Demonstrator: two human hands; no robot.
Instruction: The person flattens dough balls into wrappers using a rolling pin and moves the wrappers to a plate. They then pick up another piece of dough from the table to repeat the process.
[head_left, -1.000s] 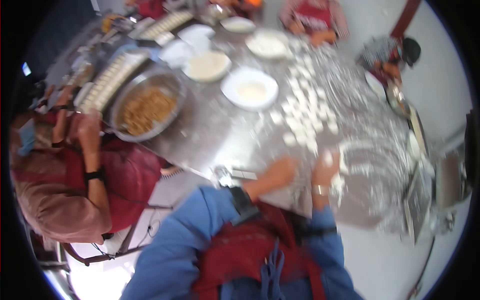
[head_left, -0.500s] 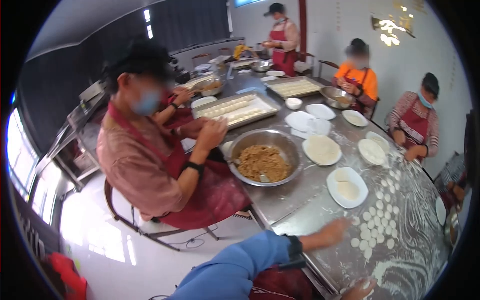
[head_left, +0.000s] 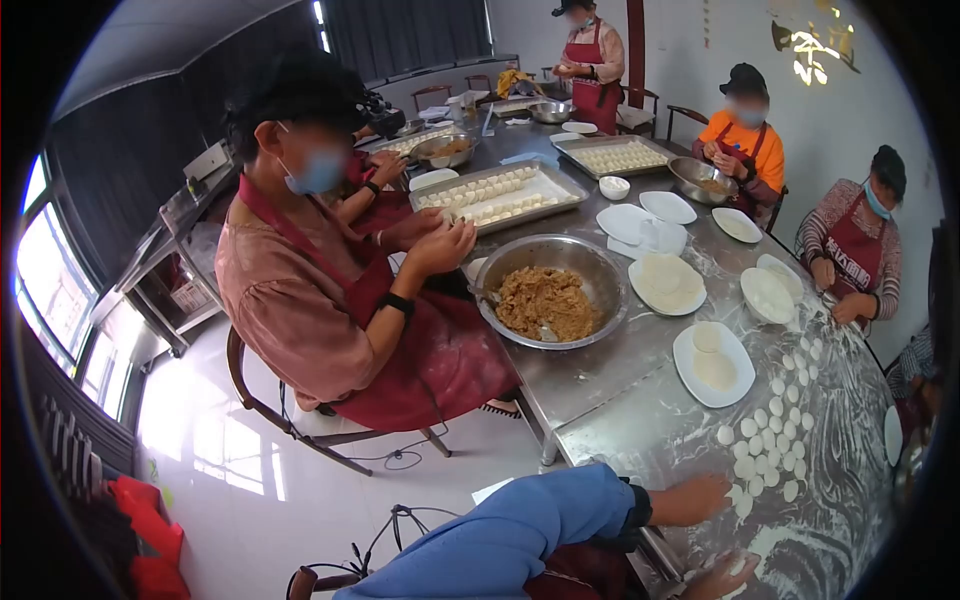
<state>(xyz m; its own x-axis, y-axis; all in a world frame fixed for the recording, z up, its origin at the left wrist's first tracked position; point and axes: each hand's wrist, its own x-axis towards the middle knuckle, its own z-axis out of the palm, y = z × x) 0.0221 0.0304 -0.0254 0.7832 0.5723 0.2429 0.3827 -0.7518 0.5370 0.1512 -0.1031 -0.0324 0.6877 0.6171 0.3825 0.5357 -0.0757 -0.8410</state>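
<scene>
My left hand [head_left: 694,499], below a blue sleeve [head_left: 520,520] and a dark wristband, is over the floured metal table beside the small round dough pieces [head_left: 768,440]. Its fingers are too blurred to read. A pale bit of dough [head_left: 741,502] lies by its fingertips. Lower down, near the table edge, is my right hand [head_left: 724,577], dusted with flour and partly cut off by the frame; whatever it holds is hidden. Above the hands, a square white plate [head_left: 739,392] bears flat dough wrappers [head_left: 714,368].
A large steel bowl [head_left: 612,282] of brown filling stands farther up the table. Beyond it are trays [head_left: 568,190] of shaped dumplings and more plates [head_left: 668,208]. A co-worker in a red apron [head_left: 420,375] sits at the left; several others work around the table.
The view has shifted, so the table and people appear farther right. My left hand is lower relative to the plate, nearer my right hand. The seated co-worker's hands remain raised together.
</scene>
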